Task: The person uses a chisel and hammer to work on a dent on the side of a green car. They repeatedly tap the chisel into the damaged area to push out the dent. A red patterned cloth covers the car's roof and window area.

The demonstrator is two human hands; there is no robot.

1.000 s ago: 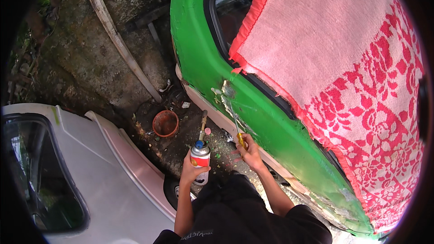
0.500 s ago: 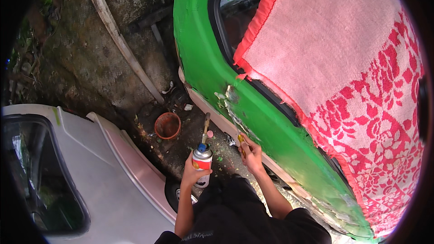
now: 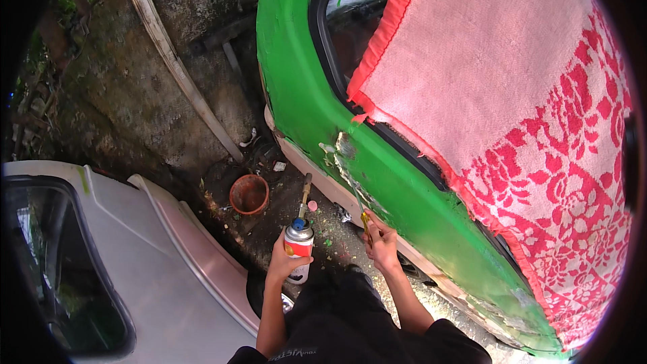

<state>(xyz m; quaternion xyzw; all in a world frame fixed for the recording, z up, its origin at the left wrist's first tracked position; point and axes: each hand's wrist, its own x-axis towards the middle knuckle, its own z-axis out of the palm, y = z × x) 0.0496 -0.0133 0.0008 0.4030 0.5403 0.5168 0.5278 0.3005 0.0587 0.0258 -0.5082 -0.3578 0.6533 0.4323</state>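
Green car [image 3: 404, 192], at right, its side bearing a pale patch of chipped paint [image 3: 345, 145]. 1 pink-and-red cloth [image 3: 526, 87] covers much of its upper part, hiding some of the window. 1 grey car [image 3: 155, 256] stands opposite; between these 2 vehicles, debris litters the ground [image 3: 337, 249], where 1 reddish pot [image 3: 249, 210] rests. 1 pale strip [image 3: 165, 47] crosses the stained wall [image 3: 121, 101]. Of the 2 hands, the left hand [image 3: 282, 264] wraps around 1 gas can [image 3: 298, 248] topped by 1 torch nozzle [image 3: 305, 195]; the right hand [image 3: 384, 246], fingers curled, grips 1 yellow-handled tool [image 3: 366, 221], its thin shaft directed toward the chipped paint; tip contact cannot be told.
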